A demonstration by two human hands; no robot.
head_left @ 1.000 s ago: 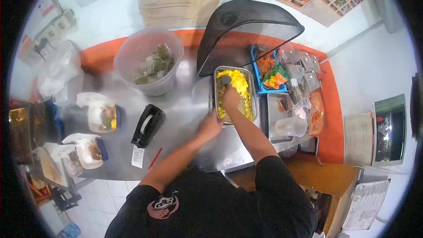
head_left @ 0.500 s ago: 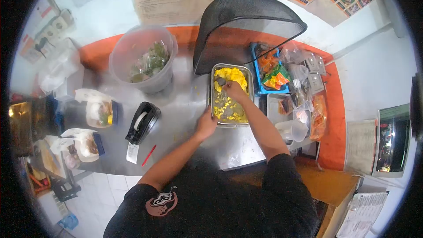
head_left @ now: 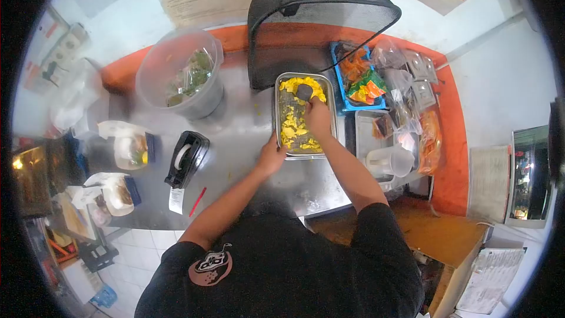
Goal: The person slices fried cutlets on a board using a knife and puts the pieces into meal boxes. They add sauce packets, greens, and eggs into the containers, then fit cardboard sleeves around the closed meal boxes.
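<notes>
A rectangular metal tray (head_left: pixel 335 123) sits on the steel counter in front of me, holding crumbled yellow food (head_left: pixel 291 123) that looks like scrambled egg. My right hand (head_left: pixel 318 118) is over the tray, closed around a dark spoon; the round head of the spoon (head_left: pixel 304 92) lies on the egg near the far end, and its handle is hidden in my fingers. At the tray's near left corner, my left hand (head_left: pixel 272 156) grips the rim. Behind the tray stands a black mesh food cover (head_left: pixel 329 29), tilted up.
Left of the tray stand a clear plastic tub (head_left: pixel 176 76) with green-filled bags, a black label dispenser (head_left: pixel 187 156), a red pen (head_left: pixel 198 201) and paper-lined boxes (head_left: pixel 130 148). Right are a blue crate (head_left: pixel 360 106) of packets and a translucent cup (head_left: pixel 391 161).
My right hand and the spoon have shifted; more of the spoon's head shows at the far end of the egg. My left hand stays on the tray rim. The camera view has shifted slightly.
</notes>
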